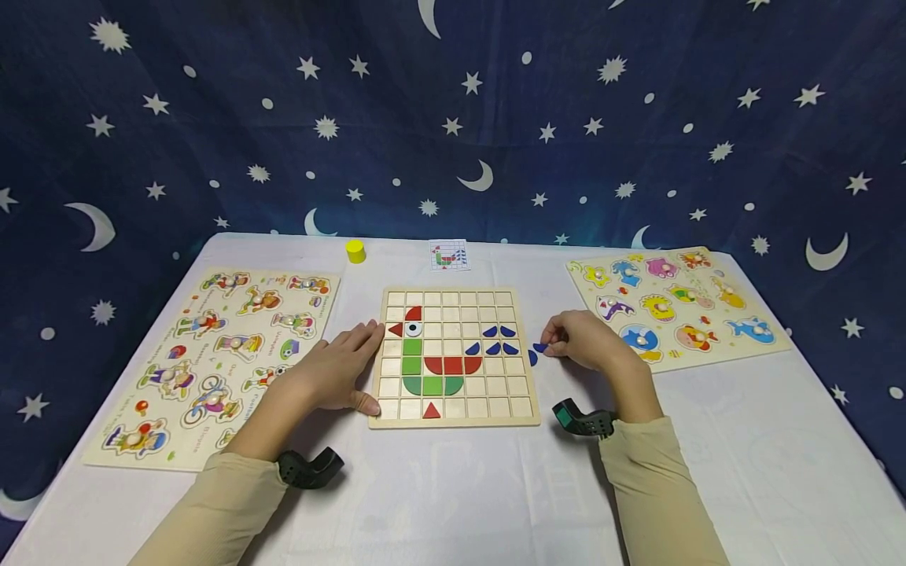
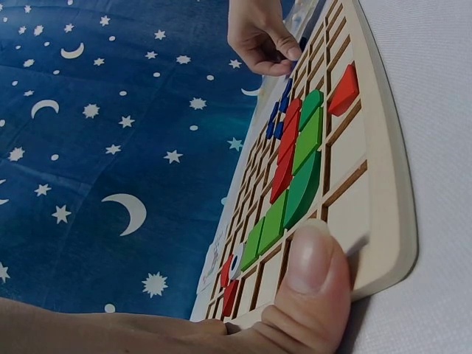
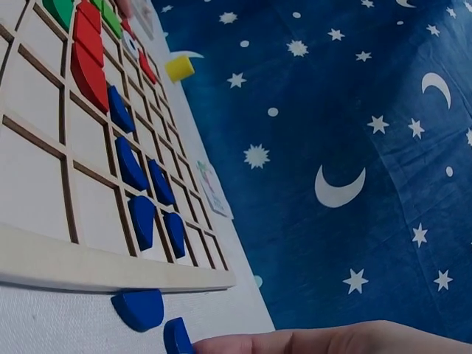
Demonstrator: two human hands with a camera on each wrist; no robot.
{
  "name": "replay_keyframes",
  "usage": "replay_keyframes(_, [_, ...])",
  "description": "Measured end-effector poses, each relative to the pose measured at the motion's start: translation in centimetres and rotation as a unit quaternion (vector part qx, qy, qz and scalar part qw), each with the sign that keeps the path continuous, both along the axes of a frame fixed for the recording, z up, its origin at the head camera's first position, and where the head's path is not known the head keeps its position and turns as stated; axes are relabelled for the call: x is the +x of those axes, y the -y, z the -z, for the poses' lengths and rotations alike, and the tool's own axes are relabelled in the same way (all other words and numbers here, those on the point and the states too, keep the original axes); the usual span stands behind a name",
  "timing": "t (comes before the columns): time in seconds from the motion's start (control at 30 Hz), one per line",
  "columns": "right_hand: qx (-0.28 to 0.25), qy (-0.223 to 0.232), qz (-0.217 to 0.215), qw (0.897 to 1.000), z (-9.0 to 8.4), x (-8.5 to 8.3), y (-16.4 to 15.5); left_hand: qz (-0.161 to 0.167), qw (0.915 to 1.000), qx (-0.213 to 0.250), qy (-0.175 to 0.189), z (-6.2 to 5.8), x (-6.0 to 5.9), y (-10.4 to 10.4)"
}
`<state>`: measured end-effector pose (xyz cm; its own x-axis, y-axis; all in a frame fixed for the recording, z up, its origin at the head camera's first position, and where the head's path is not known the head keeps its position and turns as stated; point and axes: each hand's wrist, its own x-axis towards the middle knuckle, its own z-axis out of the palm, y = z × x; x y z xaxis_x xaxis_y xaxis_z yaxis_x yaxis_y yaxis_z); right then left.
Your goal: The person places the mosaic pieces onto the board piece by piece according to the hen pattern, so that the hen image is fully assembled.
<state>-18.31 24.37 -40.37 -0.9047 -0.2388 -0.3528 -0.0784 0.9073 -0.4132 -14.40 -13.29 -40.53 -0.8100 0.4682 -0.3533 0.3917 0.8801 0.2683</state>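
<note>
A wooden grid board [image 1: 453, 420] lies on the table, with a bird shape of red, green and blue pieces in its cells. The left hand [image 1: 333, 373] rests along the board's left edge, fingers extended; its thumb [image 2: 313, 273] lies over the near left corner. Just off the board's right side, the right hand [image 1: 583, 339] pinches a blue leaf-shaped piece [image 3: 177, 336] at the table. Another blue piece [image 3: 140, 308] lies between that hand and the board. Several blue pieces [image 1: 490, 332] sit in the right-hand cells, and a red triangle [image 1: 431, 411] in the bottom row.
Behind the board lie a small pattern card [image 1: 449, 255] and a yellow cylinder [image 1: 355, 251]. A peg puzzle with figures [image 1: 212, 369] is under the left forearm's side; a sea-animal puzzle [image 1: 675, 306] lies at the right. A starry cloth [image 1: 453, 118] hangs behind the white table.
</note>
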Motion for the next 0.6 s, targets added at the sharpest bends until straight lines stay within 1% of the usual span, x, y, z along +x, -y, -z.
replay_keyframes(0.4, [-0.012, -0.037, -0.019, 0.999, 0.53, -0.25, -0.19, -0.001, 1.0, 0.001, 0.002, -0.02, 0.02, -0.04])
replay_keyframes(0.6, [-0.01, -0.044, -0.011, 0.999, 0.63, -0.42, -0.13, 0.001, 1.0, 0.0, 0.0, -0.07, 0.07, -0.06])
